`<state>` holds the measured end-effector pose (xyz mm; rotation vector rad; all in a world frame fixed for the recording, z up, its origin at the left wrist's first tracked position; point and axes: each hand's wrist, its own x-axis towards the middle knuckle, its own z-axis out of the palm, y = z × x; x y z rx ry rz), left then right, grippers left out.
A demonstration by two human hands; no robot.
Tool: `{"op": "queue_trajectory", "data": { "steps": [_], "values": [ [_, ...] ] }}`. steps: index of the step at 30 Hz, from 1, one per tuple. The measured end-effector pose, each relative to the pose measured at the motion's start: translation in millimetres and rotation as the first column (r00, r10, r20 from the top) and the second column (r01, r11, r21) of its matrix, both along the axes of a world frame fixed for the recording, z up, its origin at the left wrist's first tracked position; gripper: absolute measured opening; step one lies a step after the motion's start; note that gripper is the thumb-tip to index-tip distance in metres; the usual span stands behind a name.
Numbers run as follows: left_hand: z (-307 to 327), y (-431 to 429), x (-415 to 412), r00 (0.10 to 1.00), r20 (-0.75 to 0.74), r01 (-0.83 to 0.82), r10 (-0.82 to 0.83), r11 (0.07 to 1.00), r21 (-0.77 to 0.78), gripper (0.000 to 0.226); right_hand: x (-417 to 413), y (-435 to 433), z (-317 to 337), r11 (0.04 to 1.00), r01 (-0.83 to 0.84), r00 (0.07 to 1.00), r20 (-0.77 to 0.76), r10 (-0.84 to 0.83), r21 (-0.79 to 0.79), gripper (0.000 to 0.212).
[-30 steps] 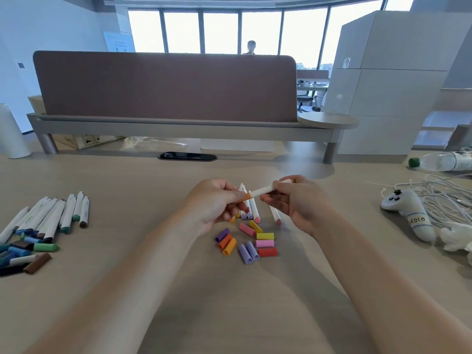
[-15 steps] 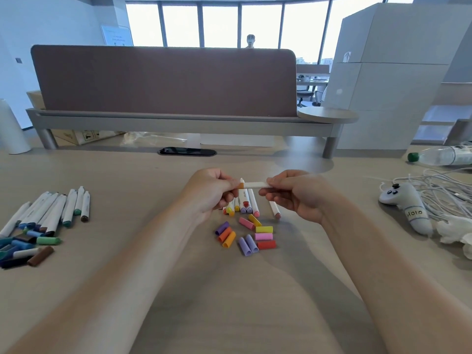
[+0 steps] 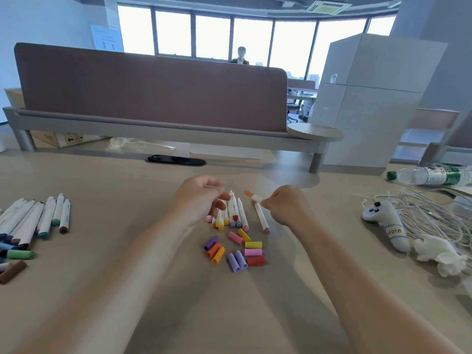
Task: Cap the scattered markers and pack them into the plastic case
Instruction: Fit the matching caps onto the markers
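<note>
pinching a white, orange-ended marker (image 3: 255,198), the right hand (image 3: 286,208) sits at 1 o'clock of the loose caps (image 3: 236,251); left hand (image 3: 199,198) loosely curled, empty; desk (image 3: 229,315) surface stretches toward 6 o'clock.

Label (image 3: 394,232) on white controller (image 3: 378,213): approx "ololo"; rest illegible

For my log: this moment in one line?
right hand: holds orange marker | left hand: empty, by markers | caps: loose on table
</note>
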<state>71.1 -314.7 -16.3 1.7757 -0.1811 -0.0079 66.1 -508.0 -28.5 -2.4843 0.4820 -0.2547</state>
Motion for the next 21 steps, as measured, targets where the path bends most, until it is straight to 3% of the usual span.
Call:
{"op": "queue_trajectory", "data": {
  "steps": [5,12,17,21],
  "values": [
    [0.8,3.4,-0.1,0.998,0.062,0.008,-0.018,0.987,0.160,0.010,2.1,14.7,-2.2,0.997,0.075,0.996,-0.036,-0.076,-0.031,0.040],
    [2.2,5.0,-2.7,0.993,0.109,0.012,-0.040,0.968,0.253,0.010,15.6,31.0,-9.4,0.984,0.019,0.996,-0.082,-0.033,-0.175,0.016],
    [3.8,7.3,-4.7,0.990,0.124,0.028,-0.068,0.952,0.304,0.009,26.4,42.5,-2.8,0.966,-0.045,0.990,-0.144,0.008,-0.254,0.013],
    [4.7,8.9,-7.6,0.976,0.139,0.088,-0.169,0.883,0.461,0.009,32.2,50.0,10.2,0.917,-0.143,0.969,-0.243,0.052,-0.373,0.012]
  ]
}}
